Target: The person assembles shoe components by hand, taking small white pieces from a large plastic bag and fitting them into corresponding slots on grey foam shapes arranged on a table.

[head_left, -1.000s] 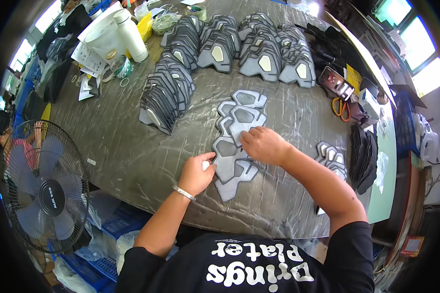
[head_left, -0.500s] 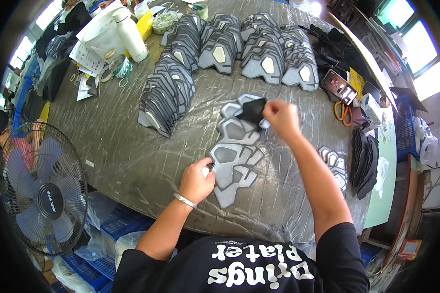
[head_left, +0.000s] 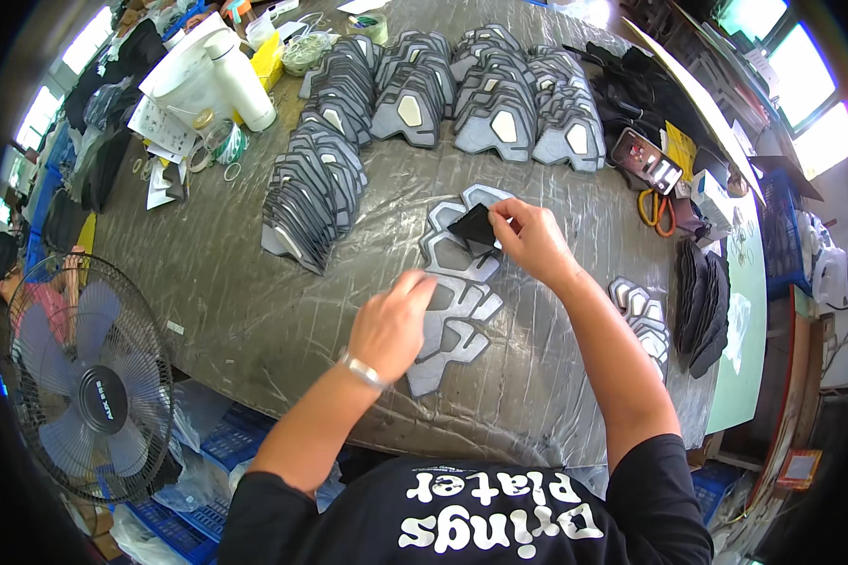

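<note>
My right hand [head_left: 535, 245] pinches the edge of a small flat black piece [head_left: 472, 224], holding it over the far end of the grey cut-out pieces. Those grey padded pieces [head_left: 454, 299], with darker rims and openings, lie partly overlapped in a column in front of me. Over the column's left edge is my left hand [head_left: 392, 322], its fingers drawn together; whatever they hold, if anything, is hidden. Beyond stand long overlapped rows of similar grey pieces [head_left: 405, 122], several with a cream patch on the front one.
A small stack of grey-and-white pieces [head_left: 641, 315] lies right of my forearm, beside black folded pads [head_left: 702, 306]. Orange-handled scissors [head_left: 657, 215] and a phone [head_left: 645, 160] are at the right. A white bottle [head_left: 242, 83] stands back left; a fan [head_left: 99, 391] is at the left edge.
My left hand has moved up and right across the grey pieces' edge, its fingers now together. My right hand has shifted slightly left and down, tilting the black piece.
</note>
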{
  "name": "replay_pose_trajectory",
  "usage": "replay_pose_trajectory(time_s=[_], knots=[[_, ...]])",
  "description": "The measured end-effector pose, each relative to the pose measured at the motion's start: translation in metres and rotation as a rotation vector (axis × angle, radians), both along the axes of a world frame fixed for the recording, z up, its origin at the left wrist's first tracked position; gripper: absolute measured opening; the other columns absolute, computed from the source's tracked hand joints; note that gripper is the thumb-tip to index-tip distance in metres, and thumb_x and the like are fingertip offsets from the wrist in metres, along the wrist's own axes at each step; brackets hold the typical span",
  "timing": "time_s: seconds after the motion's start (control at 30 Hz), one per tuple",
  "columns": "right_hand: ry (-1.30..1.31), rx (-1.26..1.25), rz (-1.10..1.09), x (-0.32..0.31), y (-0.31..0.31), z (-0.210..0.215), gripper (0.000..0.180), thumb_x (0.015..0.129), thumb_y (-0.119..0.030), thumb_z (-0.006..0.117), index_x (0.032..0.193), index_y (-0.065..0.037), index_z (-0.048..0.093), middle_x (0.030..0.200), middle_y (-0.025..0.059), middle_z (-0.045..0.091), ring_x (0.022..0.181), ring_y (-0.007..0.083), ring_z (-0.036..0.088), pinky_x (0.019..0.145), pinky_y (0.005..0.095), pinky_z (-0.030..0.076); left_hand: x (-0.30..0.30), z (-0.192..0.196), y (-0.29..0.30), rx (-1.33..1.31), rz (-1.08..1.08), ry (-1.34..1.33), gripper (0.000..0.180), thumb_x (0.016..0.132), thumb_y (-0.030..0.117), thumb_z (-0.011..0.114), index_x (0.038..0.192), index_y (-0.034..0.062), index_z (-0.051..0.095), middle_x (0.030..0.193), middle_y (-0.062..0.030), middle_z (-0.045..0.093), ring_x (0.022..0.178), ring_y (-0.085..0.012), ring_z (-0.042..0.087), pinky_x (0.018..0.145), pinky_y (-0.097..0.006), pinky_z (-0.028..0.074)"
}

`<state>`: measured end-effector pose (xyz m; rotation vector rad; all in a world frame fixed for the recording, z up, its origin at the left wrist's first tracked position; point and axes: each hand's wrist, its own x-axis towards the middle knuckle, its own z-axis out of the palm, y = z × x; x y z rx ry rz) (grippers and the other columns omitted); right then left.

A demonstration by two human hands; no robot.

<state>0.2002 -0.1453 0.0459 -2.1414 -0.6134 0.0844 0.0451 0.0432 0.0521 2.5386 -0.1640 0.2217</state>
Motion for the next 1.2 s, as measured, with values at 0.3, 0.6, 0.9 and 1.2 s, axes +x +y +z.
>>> replay_pose_trajectory(time_s=[0.3, 0.6, 0.9, 1.2], knots=[[-0.081, 0.135, -0.327, 0.022, -0.007, -0.030, 0.017, 0.088, -0.015, 0.060, 0.093, 0.000, 0.065, 0.077, 0.0157, 0.069, 0.063, 0.0262, 0.066, 0.061, 0.0363, 0.051, 0.084, -0.036, 0.012, 0.356, -0.163, 0.158, 0.035, 0.079, -0.002, 0.051, 0.112, 0.0023, 0.062, 0.118, -0.0096, 0.059, 0.084, -0.0352, 0.066, 0.076, -0.044, 0.053], [-0.416, 0.069, -0.193, -0.025, -0.079, 0.026, 0.003, 0.087, 0.000, 0.059, 0.089, 0.000, 0.062, 0.075, 0.0122, 0.064, 0.062, 0.0197, 0.066, 0.056, 0.0284, 0.050, 0.080, -0.040, 0.008, 0.324, -0.097, 0.101, 0.023, 0.084, 0.003, 0.048, 0.105, -0.0006, 0.056, 0.103, -0.0151, 0.060, 0.081, -0.0361, 0.066, 0.072, -0.046, 0.055], [-0.363, -0.231, 0.103, -0.084, -0.074, 0.018, 0.018, 0.081, -0.020, 0.071, 0.089, -0.004, 0.068, 0.092, 0.0087, 0.068, 0.080, 0.0252, 0.066, 0.066, 0.0344, 0.053, 0.092, -0.044, 0.018, 0.153, -0.086, -0.007, 0.030, 0.081, 0.000, 0.048, 0.110, 0.0055, 0.056, 0.106, -0.0150, 0.060, 0.081, -0.0386, 0.064, 0.073, -0.048, 0.052], [-0.593, -0.670, 0.512, 0.002, -0.001, -0.027, 0.018, 0.081, -0.022, 0.065, 0.087, -0.005, 0.063, 0.097, 0.0062, 0.064, 0.090, 0.0234, 0.063, 0.077, 0.0344, 0.052, 0.096, -0.042, 0.012, 0.210, -0.113, 0.104, 0.035, 0.080, -0.002, 0.051, 0.112, 0.0060, 0.064, 0.125, -0.0086, 0.059, 0.090, -0.0347, 0.066, 0.081, -0.044, 0.053]])
